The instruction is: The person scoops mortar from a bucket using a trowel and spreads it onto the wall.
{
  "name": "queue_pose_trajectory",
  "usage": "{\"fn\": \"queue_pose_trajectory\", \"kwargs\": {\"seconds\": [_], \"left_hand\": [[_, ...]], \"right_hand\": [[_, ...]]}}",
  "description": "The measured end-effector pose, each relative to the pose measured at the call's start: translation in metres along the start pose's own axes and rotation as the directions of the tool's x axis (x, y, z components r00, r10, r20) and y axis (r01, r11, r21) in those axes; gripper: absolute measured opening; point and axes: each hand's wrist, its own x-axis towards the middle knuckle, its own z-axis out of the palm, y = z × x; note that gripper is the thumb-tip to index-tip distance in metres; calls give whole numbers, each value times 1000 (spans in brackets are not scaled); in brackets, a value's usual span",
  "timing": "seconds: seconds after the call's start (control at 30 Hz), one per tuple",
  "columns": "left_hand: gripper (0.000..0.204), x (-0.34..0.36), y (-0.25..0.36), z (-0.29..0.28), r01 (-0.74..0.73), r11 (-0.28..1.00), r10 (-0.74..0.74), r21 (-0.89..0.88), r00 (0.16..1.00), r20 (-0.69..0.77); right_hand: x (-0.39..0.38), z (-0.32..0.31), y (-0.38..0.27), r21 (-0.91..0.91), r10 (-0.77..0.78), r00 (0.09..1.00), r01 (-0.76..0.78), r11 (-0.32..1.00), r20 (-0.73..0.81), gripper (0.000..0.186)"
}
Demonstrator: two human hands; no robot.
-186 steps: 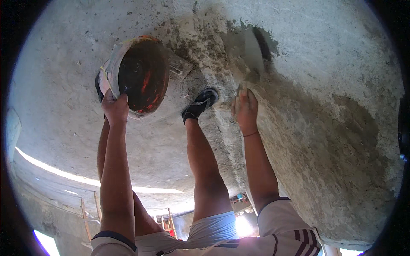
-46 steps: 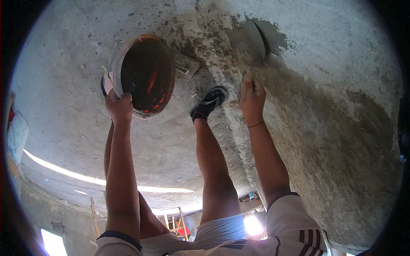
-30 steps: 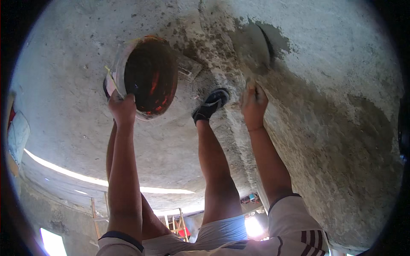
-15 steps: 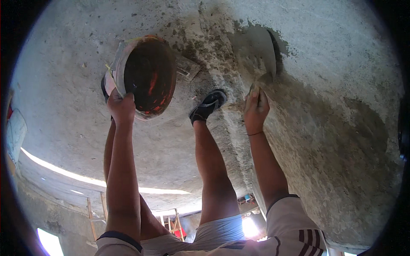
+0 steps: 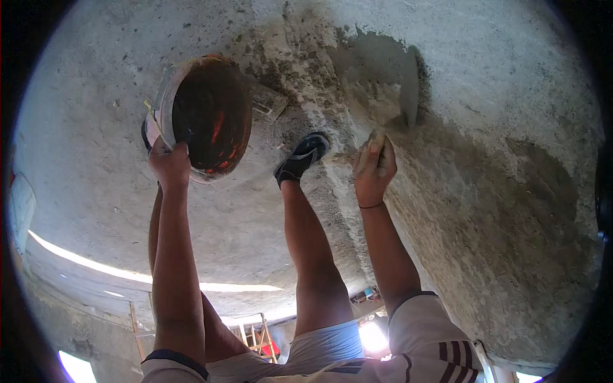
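Observation:
My left hand (image 5: pixel 170 165) grips the near rim of a bucket (image 5: pixel 167 118), tilted so that its opening shows. The inside is dark, with orange-red patches. My right hand (image 5: pixel 375 167) is closed round the handle end of a trowel (image 5: pixel 409 89), whose grey blade appears narrow against the wall, beside a dark shadow. Its handle is mostly hidden by my fingers. Wet grey mortar (image 5: pixel 373 57) is spread on the wall left of the blade. Further down, a damp darker area (image 5: pixel 543 185) covers the rough wall.
A flat rectangular board-like piece (image 5: pixel 271 105) lies on the floor just right of the bucket. My sandalled foot (image 5: pixel 308 153) stands near the mortar-spattered joint between floor and wall. Wooden ladder-like frames (image 5: pixel 258 335) stand behind, at the lower edge.
The bucket and both hands sit slightly further left in view. The trowel blade has turned from showing its broad face to nearly edge-on, beside the spread mortar.

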Motion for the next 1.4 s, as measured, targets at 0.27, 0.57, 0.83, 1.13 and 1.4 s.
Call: {"fn": "queue_pose_trajectory", "kwargs": {"seconds": [0.27, 0.57, 0.83, 1.13, 1.4], "left_hand": [[27, 5, -8, 2, 16, 1000, -16, -3, 1000, 5], [28, -1, 1, 4, 20, 1000, -20, 13, 1000, -23], [28, -2, 11, 5, 34, 995, -34, 94, 999, -5], [28, 2, 5, 0, 43, 995, -42, 92, 999, -8], [29, 1, 4, 7, 38, 999, -37, 14, 999, -26]], "right_hand": [[19, 14, 3, -64, 269, 953, -262, 963, 142, 37], [-8, -7, 2, -3, 28, 1000, -28, 1000, 6, 40], [27, 8, 25, -210, 300, 917, -249, 946, 263, 36], [4, 12, -7, -117, -31, 999, 35, 992, 37, 28], [21, 11, 39, -385, -49, 985, 110, 916, 165, 33]]}}
